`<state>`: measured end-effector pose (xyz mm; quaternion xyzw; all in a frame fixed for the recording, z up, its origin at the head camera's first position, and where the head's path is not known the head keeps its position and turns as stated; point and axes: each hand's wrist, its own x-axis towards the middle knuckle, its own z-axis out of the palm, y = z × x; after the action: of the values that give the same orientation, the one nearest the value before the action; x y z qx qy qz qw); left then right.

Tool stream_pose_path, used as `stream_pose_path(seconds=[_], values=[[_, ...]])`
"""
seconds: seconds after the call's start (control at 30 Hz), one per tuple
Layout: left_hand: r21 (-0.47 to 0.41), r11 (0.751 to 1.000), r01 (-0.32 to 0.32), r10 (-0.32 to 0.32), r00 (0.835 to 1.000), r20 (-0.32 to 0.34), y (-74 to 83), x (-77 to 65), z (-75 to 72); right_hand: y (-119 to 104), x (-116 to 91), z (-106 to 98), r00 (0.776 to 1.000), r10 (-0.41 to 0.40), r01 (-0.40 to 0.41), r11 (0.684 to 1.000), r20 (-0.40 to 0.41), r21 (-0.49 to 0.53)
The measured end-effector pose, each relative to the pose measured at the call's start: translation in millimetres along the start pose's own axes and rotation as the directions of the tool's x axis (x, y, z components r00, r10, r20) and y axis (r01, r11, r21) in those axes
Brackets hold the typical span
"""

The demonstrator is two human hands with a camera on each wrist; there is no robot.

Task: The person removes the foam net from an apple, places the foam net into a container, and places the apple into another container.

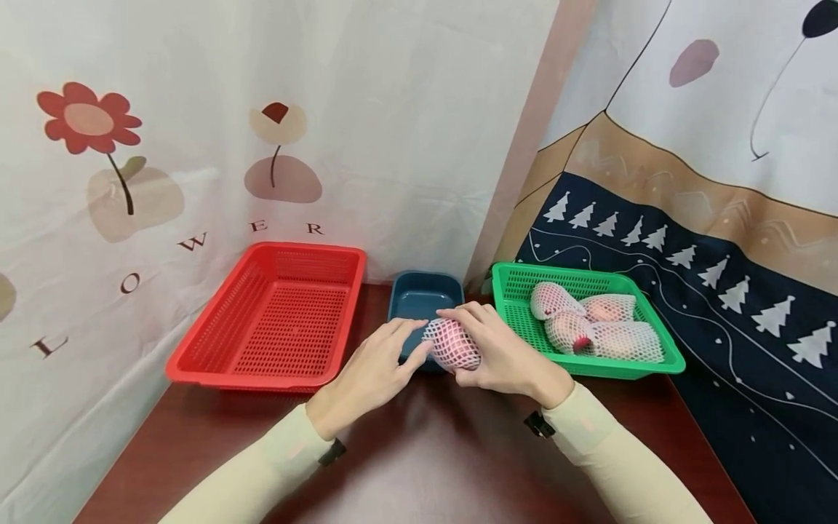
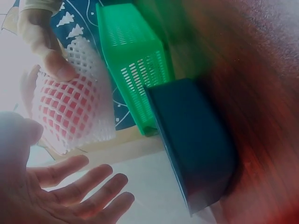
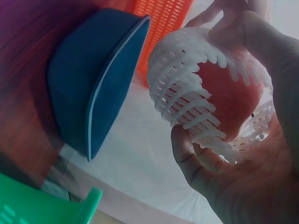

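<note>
My right hand [image 1: 500,356] grips a red fruit in a white foam net [image 1: 453,345], thumb on one side and fingers on the other. In the right wrist view the net gapes, and the fruit's bare red skin [image 3: 229,100] shows through. My left hand [image 1: 366,371] is close on the fruit's left side; in the left wrist view its fingers [image 2: 93,186] are spread and loosely bent, apart from the net. Both hands are above the front of a dark blue tub [image 1: 427,281]. Its inside looks bare where it shows; the hands hide its near part.
A red perforated basket [image 1: 262,380] stands on the left, with nothing seen in it. On the right, a green perforated basket [image 1: 605,370] holds several net-wrapped fruits [image 1: 618,340]. A printed curtain [image 1: 406,131] hangs behind the dark red table [image 1: 445,466].
</note>
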<state>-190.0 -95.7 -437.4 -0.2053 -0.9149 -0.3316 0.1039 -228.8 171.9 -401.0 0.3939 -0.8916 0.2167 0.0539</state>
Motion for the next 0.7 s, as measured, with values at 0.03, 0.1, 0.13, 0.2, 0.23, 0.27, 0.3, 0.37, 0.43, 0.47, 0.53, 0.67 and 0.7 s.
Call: stream_pose_path(seconds=[0.03, 0.1, 0.13, 0.2, 0.23, 0.27, 0.3, 0.37, 0.43, 0.47, 0.53, 0.67, 0.7], values=[[-0.003, 1.000, -0.001, 0.001, 1.000, -0.002, -0.5, -1.2, -0.2, -1, 0, 0, 1.000, -0.002, 0.002, 1.000, -0.001, 0.002], [-0.011, 1.000, -0.005, 0.005, 1.000, -0.008, -0.8, -3.9, -2.0, -2, 0, 1, 1.000, -0.006, 0.006, 1.000, -0.002, 0.007], [-0.015, 1.000, -0.008, 0.008, 1.000, -0.012, -1.1, -5.1, -2.7, -3, 0, 1, 1.000, -0.008, 0.009, 1.000, -0.002, 0.011], [-0.029, 0.999, -0.018, 0.017, 1.000, -0.023, -1.4, -7.4, -4.5, -4, -1, 2, 1.000, -0.010, 0.010, 1.000, 0.001, 0.016], [-0.037, 0.999, -0.022, 0.021, 0.999, -0.028, -1.7, -8.1, -5.2, -4, -1, 2, 1.000, -0.010, 0.010, 1.000, 0.002, 0.020], [-0.044, 0.999, -0.025, 0.024, 0.999, -0.032, -2.0, -8.9, -5.9, -5, -1, 2, 1.000, -0.010, 0.010, 1.000, 0.004, 0.025], [-0.054, 0.998, -0.033, 0.031, 0.999, -0.042, -2.5, -9.8, -6.1, -5, -1, 2, 1.000, -0.012, 0.011, 0.999, 0.005, 0.030], [-0.070, 0.996, -0.051, 0.047, 0.997, -0.063, -3.9, -11.2, -6.1, -7, -2, 3, 1.000, -0.018, 0.017, 0.999, 0.007, 0.039], [-0.068, 0.994, -0.086, 0.080, 0.992, -0.096, -6.0, -12.1, -5.4, -8, -2, 5, 1.000, -0.028, 0.027, 0.998, 0.005, 0.048], [-0.063, 0.992, -0.106, 0.098, 0.989, -0.113, -6.9, -12.5, -5.2, -9, -2, 6, 0.999, -0.033, 0.033, 0.998, 0.004, 0.050], [-0.051, 0.988, -0.147, 0.138, 0.979, -0.147, -8.9, -12.6, -4.6, -10, -3, 7, 0.999, -0.044, 0.044, 0.998, -0.002, 0.053], [-0.045, 0.978, -0.203, 0.191, 0.962, -0.197, -12.7, -12.8, -3.3, -13, -4, 9, 0.999, -0.053, 0.053, 0.996, -0.005, 0.065], [-0.052, 0.975, -0.214, 0.200, 0.959, -0.203, -13.4, -13.1, -3.2, -14, -4, 9, 0.999, -0.051, 0.052, 0.996, -0.004, 0.067]])
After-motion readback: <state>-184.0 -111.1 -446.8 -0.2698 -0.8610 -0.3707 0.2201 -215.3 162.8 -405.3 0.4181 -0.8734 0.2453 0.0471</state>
